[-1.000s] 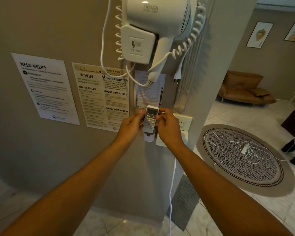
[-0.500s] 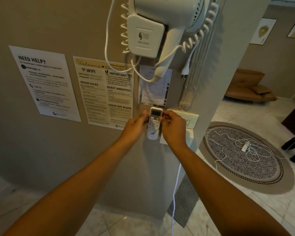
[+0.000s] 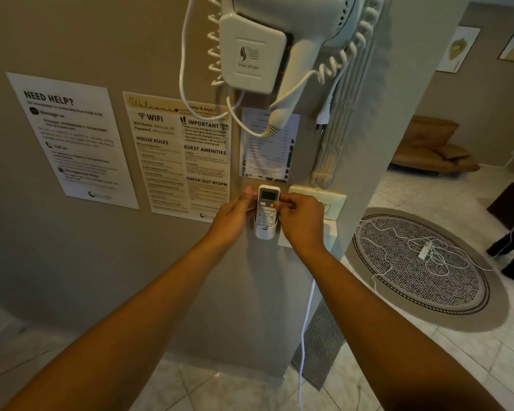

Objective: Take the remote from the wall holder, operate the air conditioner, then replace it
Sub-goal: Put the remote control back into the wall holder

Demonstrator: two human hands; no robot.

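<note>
Both hands (image 3: 233,213) (image 3: 304,218) pinch the light, rigid, slick remote (image 3: 267,207) by its upper sides above the holder (image 3: 264,232).

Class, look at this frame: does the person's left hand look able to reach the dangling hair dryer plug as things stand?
Probably not at once. The left hand is at the remote in the wall holder, with the right hand between it and the plug, up and to the right. Freed, nothing else blocks it.
</note>
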